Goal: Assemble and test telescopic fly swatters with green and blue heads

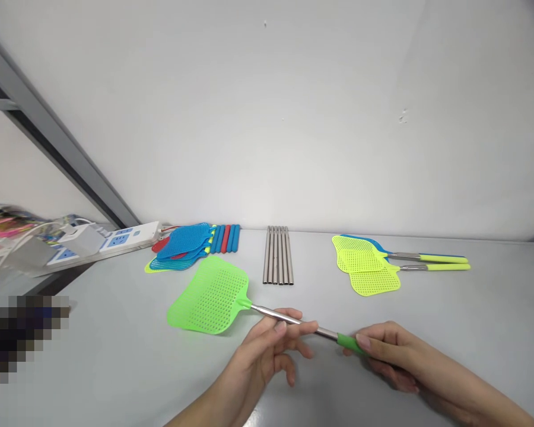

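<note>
A green fly swatter (pixel 213 296) slants across the front of the grey table, its mesh head at the left and its metal rod running down to a green handle. My right hand (pixel 394 353) is closed around that handle. Loosely bent fingers of my left hand (pixel 271 347) sit about the middle of the rod, one behind it and another across its front. Beyond my hands lies a row of several metal rods (pixel 278 255). Blue swatter heads (pixel 189 240) overlap at the left, beside several blue and red handle grips (pixel 226 238).
Assembled swatters with yellow heads (pixel 374 281) lie at the right, a blue one partly beneath. White power strips (pixel 133 236) with cables and plastic-wrapped items (pixel 4 231) occupy the left side. A grey metal frame post (pixel 62 124) rises there, and a white wall (pixel 293 118) closes the back.
</note>
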`<state>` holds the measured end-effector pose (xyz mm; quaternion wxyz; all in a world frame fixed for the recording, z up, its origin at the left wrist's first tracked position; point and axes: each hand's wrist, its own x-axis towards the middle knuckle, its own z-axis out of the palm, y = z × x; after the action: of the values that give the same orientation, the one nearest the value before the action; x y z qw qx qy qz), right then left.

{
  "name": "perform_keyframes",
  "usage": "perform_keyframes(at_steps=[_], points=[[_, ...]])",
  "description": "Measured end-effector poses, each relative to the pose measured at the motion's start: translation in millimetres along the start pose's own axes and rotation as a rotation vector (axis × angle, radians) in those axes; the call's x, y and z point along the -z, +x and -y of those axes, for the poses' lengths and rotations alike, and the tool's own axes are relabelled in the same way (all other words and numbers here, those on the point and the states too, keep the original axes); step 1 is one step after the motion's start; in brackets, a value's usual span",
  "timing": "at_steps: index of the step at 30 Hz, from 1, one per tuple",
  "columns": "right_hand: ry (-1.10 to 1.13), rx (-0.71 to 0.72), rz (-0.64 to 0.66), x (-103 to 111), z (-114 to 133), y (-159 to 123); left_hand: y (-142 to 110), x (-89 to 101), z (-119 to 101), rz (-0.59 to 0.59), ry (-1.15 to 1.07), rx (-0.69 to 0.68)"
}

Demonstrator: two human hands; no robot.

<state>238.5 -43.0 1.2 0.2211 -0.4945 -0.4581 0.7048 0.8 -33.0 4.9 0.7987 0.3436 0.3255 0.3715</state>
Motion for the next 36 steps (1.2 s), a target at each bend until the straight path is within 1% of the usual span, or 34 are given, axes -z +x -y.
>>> perform_keyframes(at_steps=[6, 10, 16, 22, 26, 30, 32, 36], points=[[0.016, 0.007, -0.036, -1.8, -0.4, -0.4, 1.3, -0.6, 0.8, 0.001, 0.038, -0.012], [0.037, 0.045, -0.027, -2.0, -2.0, -0.3, 1.7, -0.4, 0.7, 0.013, 0.059, -0.033], [0.038, 0.034, -0.014, -1.5, -0.9, 0.4, 0.9, -0.4, 0.6, -0.006, 0.052, -0.020], [0.044, 0.027, -0.020, -2.9, 0.4, -1.3, 1.8, 0.6, 1.6, -0.064, 0.034, -0.029], [0.035, -0.001, -0.016, -3.4, 2.6, -2.9, 2.5, -0.5, 0.8, -0.138, 0.122, -0.052], [0.020, -0.001, -0.042, -1.9, 0.6, -2.0, 3.8, -1.5, -1.3, -0.217, 0.178, -0.071], [0.021, 0.006, -0.056, -0.6, -1.7, -1.2, 5.2, -0.6, -2.6, -0.262, 0.179, -0.088], [0.045, 0.005, -0.043, 1.0, -3.7, -0.1, 8.2, 3.7, -3.5, -0.319, 0.122, -0.147]])
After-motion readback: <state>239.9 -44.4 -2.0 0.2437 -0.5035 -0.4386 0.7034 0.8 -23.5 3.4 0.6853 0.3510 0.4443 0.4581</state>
